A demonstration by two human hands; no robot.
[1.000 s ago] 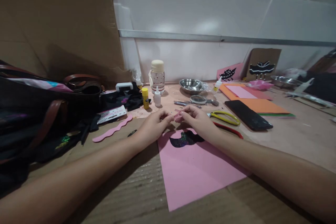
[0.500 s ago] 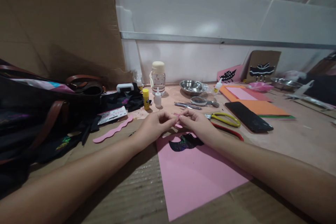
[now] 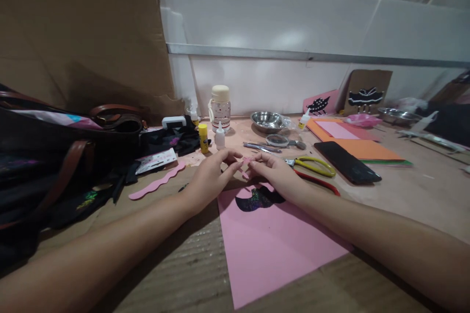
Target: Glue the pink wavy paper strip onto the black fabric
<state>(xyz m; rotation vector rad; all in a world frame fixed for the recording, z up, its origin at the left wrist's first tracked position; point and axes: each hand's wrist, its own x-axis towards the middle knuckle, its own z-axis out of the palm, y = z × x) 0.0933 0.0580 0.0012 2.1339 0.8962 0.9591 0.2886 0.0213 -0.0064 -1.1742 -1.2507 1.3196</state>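
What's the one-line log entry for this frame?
left hand: pinching small pink strip | right hand: pinching same strip | below: pink sheet with black glitter cutout | right: yellow scissors

No lettering can be read anywhere. The small white-and-pink printed card [image 3: 155, 160], lying just left of the yellow glue stick [image 3: 203, 138], carries marks too blurred to make out (likewise the dotted pattern on the clear plastic bottle with the cream cap [image 3: 220, 107], just behind that stick).
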